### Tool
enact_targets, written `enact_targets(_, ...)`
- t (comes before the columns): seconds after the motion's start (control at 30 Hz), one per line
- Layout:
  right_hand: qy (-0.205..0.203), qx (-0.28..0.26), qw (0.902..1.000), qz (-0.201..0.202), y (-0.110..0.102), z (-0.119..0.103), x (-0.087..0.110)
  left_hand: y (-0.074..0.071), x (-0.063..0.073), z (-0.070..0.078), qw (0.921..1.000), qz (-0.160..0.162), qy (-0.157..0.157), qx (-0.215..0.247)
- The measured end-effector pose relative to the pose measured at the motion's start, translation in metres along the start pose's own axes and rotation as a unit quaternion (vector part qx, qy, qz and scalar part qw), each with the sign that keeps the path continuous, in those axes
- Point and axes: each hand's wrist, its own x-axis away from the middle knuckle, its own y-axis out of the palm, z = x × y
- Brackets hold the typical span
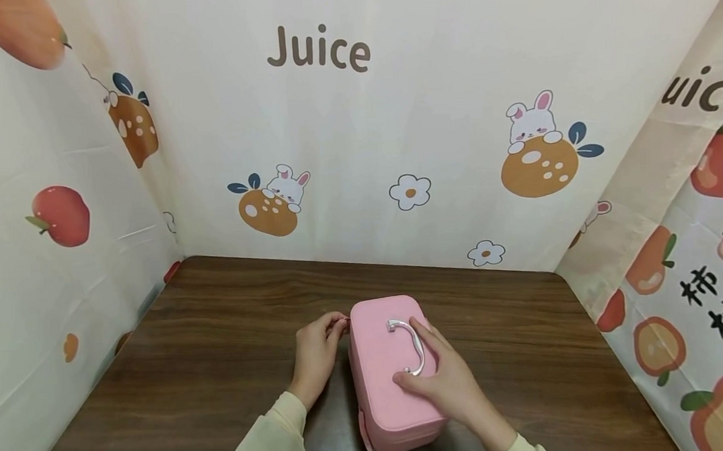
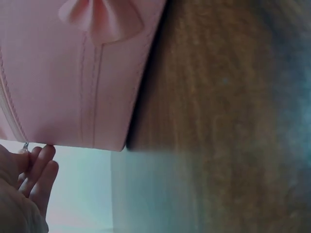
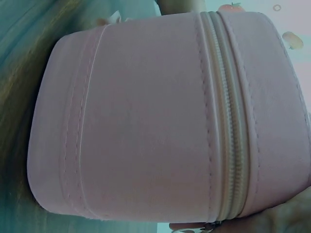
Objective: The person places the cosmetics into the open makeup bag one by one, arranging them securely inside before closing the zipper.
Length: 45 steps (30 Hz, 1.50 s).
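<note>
A pink zippered case (image 1: 384, 359) stands upright on the table, its lid on top with a silver curved handle (image 1: 416, 347). At its far left corner my left hand (image 1: 316, 352) pinches a small metal zipper pull (image 2: 26, 145) between thumb and finger. My right hand (image 1: 449, 373) holds the case from the right: the thumb lies on the lid by the near end of the handle, and fingers reach over the right edge. A closed zipper (image 3: 228, 116) runs below the lid in the right wrist view. A pink bow (image 2: 102, 17) decorates the left side.
The dark wooden table (image 1: 232, 325) extends on both sides of the case. White curtains (image 1: 345, 132) printed with fruit, rabbits and flowers surround its back and sides.
</note>
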Motion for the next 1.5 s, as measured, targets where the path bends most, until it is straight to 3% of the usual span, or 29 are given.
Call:
enact_targets(0.23, 0.001, -0.003, 1.0, 0.005, 0.001, -0.002, 0.0, -0.002, 0.003, -0.001, 0.9922, 0.049, 0.085, -0.076)
enact_targets(0.33, -0.001, -0.004, 1.0, 0.007, 0.001, -0.002, 0.0, -0.003, 0.004, -0.001, 0.9895, 0.056, 0.101, -0.087)
enact_targets(0.43, -0.004, -0.005, 0.9999, 0.01, 0.002, -0.002, 0.0, -0.004, 0.003, -0.003, 0.9919, 0.041, 0.091, -0.078)
enact_targets(0.7, -0.014, 0.003, 0.9997, 0.021, 0.002, -0.001, 0.001, -0.003, -0.003, -0.008, 0.9989, -0.033, 0.025, -0.023)
enact_targets(0.9, -0.006, 0.001, 0.9998, 0.016, 0.002, -0.004, 0.0, -0.003, -0.002, -0.01, 0.9994, -0.027, 0.021, -0.007)
enact_targets(1.13, -0.003, 0.001, 0.9999, 0.01, -0.001, -0.006, 0.001, -0.01, 0.002, -0.012, 0.998, -0.041, 0.022, 0.042)
enact_targets(1.27, 0.0, 0.007, 1.0, 0.006, -0.002, -0.006, 0.001, -0.014, 0.01, -0.008, 0.9984, -0.041, 0.034, 0.017)
enact_targets(1.5, 0.0, 0.014, 0.9999, 0.003, -0.001, -0.007, 0.001, -0.02, 0.028, 0.0, 0.999, -0.04, 0.017, -0.008)
